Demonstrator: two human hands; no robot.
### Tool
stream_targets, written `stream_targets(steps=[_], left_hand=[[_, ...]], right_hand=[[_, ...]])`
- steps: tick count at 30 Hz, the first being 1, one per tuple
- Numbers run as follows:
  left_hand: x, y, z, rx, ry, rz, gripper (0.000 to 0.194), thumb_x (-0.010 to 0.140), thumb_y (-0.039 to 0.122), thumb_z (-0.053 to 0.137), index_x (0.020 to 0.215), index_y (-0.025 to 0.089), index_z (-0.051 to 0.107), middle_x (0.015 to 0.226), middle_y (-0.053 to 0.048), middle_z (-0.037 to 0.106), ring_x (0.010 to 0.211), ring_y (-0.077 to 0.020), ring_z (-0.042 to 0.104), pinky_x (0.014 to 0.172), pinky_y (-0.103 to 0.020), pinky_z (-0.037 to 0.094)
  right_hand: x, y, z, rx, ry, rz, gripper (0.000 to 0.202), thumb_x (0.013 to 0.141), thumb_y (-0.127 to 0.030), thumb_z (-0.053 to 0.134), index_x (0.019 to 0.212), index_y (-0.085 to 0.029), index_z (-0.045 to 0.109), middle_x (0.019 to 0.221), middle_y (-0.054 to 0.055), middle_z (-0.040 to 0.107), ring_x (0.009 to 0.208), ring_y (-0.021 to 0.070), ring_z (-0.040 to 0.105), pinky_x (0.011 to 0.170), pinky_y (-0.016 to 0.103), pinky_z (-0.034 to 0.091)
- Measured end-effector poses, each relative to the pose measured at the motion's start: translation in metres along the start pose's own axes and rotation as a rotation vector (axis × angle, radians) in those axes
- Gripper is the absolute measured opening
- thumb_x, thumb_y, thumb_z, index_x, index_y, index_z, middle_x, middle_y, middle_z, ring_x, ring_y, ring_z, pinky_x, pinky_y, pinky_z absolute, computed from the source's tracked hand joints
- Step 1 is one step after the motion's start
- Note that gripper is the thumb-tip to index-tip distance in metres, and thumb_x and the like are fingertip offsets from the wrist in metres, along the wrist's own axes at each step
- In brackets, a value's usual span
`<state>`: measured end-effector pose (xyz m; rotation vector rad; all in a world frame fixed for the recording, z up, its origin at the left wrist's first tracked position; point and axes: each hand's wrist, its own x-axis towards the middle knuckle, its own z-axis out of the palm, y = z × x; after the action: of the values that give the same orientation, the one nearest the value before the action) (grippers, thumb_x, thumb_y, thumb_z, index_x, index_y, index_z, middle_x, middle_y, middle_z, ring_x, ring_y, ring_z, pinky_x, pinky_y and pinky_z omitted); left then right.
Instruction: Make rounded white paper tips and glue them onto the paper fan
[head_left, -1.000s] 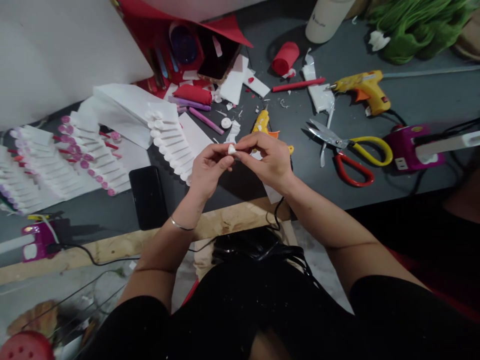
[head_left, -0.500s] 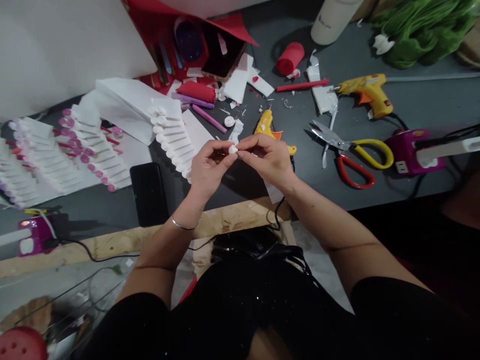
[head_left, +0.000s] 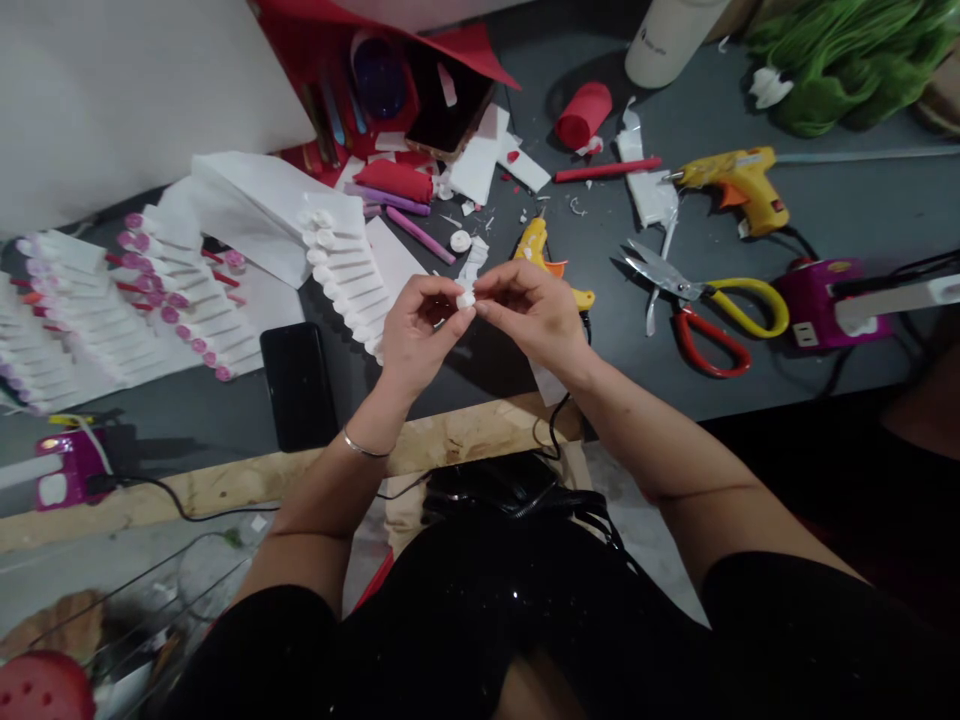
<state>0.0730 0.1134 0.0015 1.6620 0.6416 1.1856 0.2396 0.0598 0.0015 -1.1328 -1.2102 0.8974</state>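
Between my fingertips is a small white paper flower, a rolled piece like the white ones lying close by. My left hand pinches it from the left with thumb and forefinger. From the other side, my right hand grips it the same way. A yellow glue gun lies just behind my right hand and is partly covered by it. To the left of my left hand, a row of white rolled flowers with pale stems rests on white paper. A small white roll sits beyond my fingers.
Red-and-yellow-handled scissors lie at the right, below a second yellow glue gun. A black phone is near the front edge. Purple power sockets stand at the right. Pink-tipped rolls, a red roll and a white bottle are farther off.
The white flower has turned slightly between my fingertips. Both hands stay in nearly the same place, and the things on the table have not been moved.
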Motion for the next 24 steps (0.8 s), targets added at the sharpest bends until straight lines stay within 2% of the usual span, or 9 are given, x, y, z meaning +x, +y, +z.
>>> stream_targets(steps=[3, 10, 15, 17, 19, 24], left_hand=[[-0.001, 0.0, 0.0, 0.009, 0.003, 0.027, 0.024, 0.09, 0.047, 0.082, 0.101, 0.028, 0.071, 0.093, 0.001, 0.067, 0.084, -0.011, 0.068, 0.074, -0.024, 0.057], [-0.002, -0.001, 0.001, 0.056, 0.02, 0.031, 0.027, 0.09, 0.05, 0.08, 0.1, 0.028, 0.07, 0.095, 0.0, 0.067, 0.083, -0.0123, 0.067, 0.073, -0.026, 0.056], [-0.001, -0.003, -0.002, 0.115, 0.048, 0.045, 0.029, 0.092, 0.052, 0.077, 0.103, 0.027, 0.066, 0.098, 0.0, 0.065, 0.083, -0.0118, 0.065, 0.072, -0.026, 0.055], [-0.001, -0.004, -0.003, 0.17, 0.053, 0.075, 0.027, 0.094, 0.049, 0.075, 0.104, 0.026, 0.065, 0.099, 0.0, 0.064, 0.083, -0.0116, 0.065, 0.071, -0.025, 0.054], [-0.001, -0.004, -0.004, 0.232, 0.04, 0.102, 0.022, 0.095, 0.043, 0.074, 0.104, 0.026, 0.064, 0.099, 0.0, 0.064, 0.084, -0.0115, 0.065, 0.07, -0.024, 0.053], [-0.002, -0.001, -0.003, 0.329, 0.019, 0.095, 0.016, 0.092, 0.026, 0.073, 0.104, 0.025, 0.062, 0.097, 0.001, 0.064, 0.082, -0.0112, 0.063, 0.07, -0.025, 0.052]], right_hand=[[-0.001, -0.002, 0.0, -0.044, 0.013, -0.028, 0.04, 0.088, -0.062, 0.076, 0.093, -0.023, 0.074, 0.087, 0.001, 0.075, 0.077, 0.0133, 0.068, 0.072, 0.029, 0.058], [-0.002, -0.006, 0.001, -0.076, 0.02, -0.023, 0.032, 0.089, -0.054, 0.078, 0.089, -0.023, 0.07, 0.085, -0.001, 0.073, 0.076, 0.0126, 0.067, 0.072, 0.028, 0.058], [-0.002, 0.0, 0.001, 0.034, -0.037, 0.048, 0.035, 0.091, -0.048, 0.076, 0.116, -0.024, 0.068, 0.102, 0.003, 0.077, 0.096, 0.0157, 0.074, 0.088, 0.031, 0.061], [-0.002, 0.002, 0.002, 0.084, -0.078, 0.065, 0.035, 0.092, -0.044, 0.074, 0.121, -0.024, 0.069, 0.108, 0.004, 0.077, 0.103, 0.017, 0.074, 0.094, 0.033, 0.061], [-0.001, 0.005, 0.002, 0.125, -0.117, 0.073, 0.03, 0.093, -0.04, 0.074, 0.118, -0.023, 0.073, 0.111, 0.005, 0.078, 0.104, 0.0176, 0.074, 0.097, 0.036, 0.062], [0.001, 0.005, 0.003, 0.118, -0.154, 0.098, 0.022, 0.093, -0.037, 0.072, 0.107, -0.021, 0.079, 0.102, 0.004, 0.079, 0.101, 0.0183, 0.073, 0.098, 0.039, 0.062]])
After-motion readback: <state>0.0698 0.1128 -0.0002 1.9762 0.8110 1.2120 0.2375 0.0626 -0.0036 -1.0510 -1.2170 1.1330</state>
